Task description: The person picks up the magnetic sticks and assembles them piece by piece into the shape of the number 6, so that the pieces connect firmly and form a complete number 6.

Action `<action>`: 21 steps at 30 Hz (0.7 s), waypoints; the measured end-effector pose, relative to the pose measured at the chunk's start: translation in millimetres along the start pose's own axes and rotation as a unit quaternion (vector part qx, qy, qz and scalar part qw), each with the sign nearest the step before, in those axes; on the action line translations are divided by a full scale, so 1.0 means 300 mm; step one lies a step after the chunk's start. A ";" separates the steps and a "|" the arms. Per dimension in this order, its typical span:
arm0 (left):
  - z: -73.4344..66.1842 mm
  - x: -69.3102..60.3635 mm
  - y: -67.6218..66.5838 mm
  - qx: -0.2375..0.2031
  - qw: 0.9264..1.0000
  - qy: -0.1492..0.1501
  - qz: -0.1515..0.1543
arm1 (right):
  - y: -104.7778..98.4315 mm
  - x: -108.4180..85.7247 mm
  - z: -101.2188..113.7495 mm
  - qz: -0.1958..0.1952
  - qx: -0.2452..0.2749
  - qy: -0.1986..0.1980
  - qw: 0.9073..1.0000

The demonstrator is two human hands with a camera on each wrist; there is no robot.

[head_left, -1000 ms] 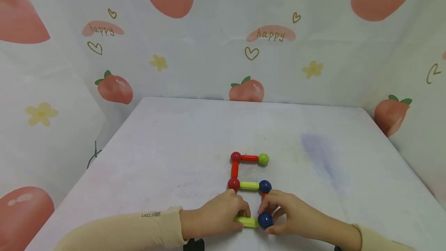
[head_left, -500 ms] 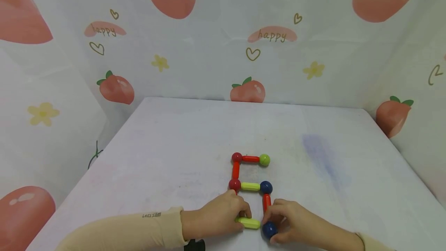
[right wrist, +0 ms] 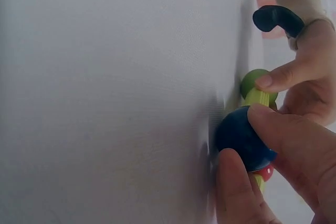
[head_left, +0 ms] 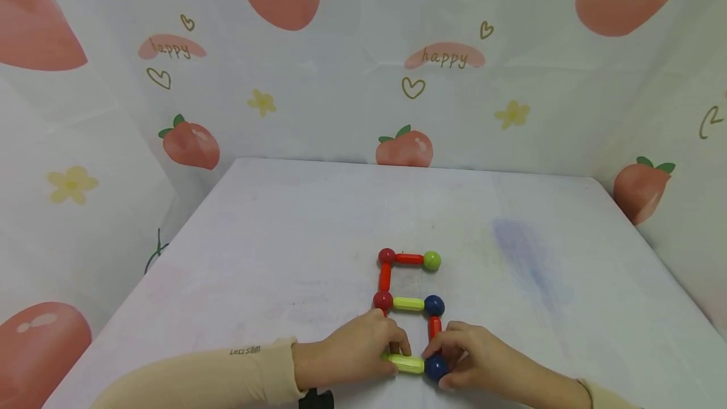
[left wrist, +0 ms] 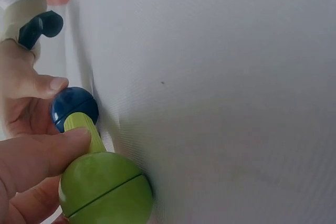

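In the head view my left hand (head_left: pixel 363 349) pinches a yellow-green magnetic rod (head_left: pixel 407 365) at the near side of a flat figure of rods and balls. A green ball (left wrist: pixel 106 190), at the rod's left end in the left wrist view, is hidden by that hand from above. My right hand (head_left: pixel 483 358) holds a blue ball (head_left: pixel 436 368) between thumb and fingers, against the rod's right end. Beyond it a red rod (head_left: pixel 435 327) runs up to another blue ball (head_left: pixel 434 305); its near end is partly covered by my right fingers.
Farther off, a second yellow-green rod (head_left: pixel 409 303) joins that blue ball to a red ball (head_left: pixel 383 300). More red rods lead to another red ball (head_left: pixel 387 257) and a light green ball (head_left: pixel 432 260). The white table (head_left: pixel 307 219) meets a fruit-printed cloth (head_left: pixel 341 81) behind.
My right hand first drew the blue ball nearer and rightward, leaving a gap to the yellow-green rod. Now the ball is back against the rod's end. My left hand keeps its grip.
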State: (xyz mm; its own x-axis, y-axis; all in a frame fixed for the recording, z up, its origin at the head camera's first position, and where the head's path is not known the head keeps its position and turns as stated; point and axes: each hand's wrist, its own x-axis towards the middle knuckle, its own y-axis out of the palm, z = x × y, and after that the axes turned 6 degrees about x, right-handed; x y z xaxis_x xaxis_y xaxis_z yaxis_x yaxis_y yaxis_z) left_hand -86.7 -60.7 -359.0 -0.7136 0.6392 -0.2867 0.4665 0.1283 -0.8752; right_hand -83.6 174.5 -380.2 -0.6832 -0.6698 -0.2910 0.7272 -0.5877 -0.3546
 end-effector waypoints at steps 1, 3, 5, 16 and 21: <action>0.000 0.000 0.000 0.000 1.000 0.001 -0.001 | 0.001 0.001 0.000 -0.001 0.001 0.000 1.000; 0.000 0.000 0.000 0.000 1.000 0.000 -0.001 | 0.003 0.002 0.000 -0.003 0.004 0.005 1.000; 0.000 0.001 0.000 -0.002 1.000 0.000 0.000 | 0.004 0.002 0.000 -0.004 0.005 0.008 1.000; 0.001 0.002 0.002 -0.007 1.000 -0.004 0.004 | -0.022 -0.004 0.030 -0.023 -0.012 -0.024 0.999; 0.002 0.001 0.001 -0.012 1.000 -0.004 0.004 | -0.060 -0.006 0.038 -0.065 -0.018 -0.011 0.998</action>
State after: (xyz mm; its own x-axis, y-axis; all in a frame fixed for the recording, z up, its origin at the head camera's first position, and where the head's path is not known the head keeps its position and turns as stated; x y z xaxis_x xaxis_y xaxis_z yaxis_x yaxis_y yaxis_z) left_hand -87.2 -61.0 -359.7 -0.7139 0.6342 -0.2969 0.4849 0.1419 -0.8630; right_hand -94.7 181.1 -363.3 -0.7695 -0.5993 -0.2204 0.6295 -0.6539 -0.4197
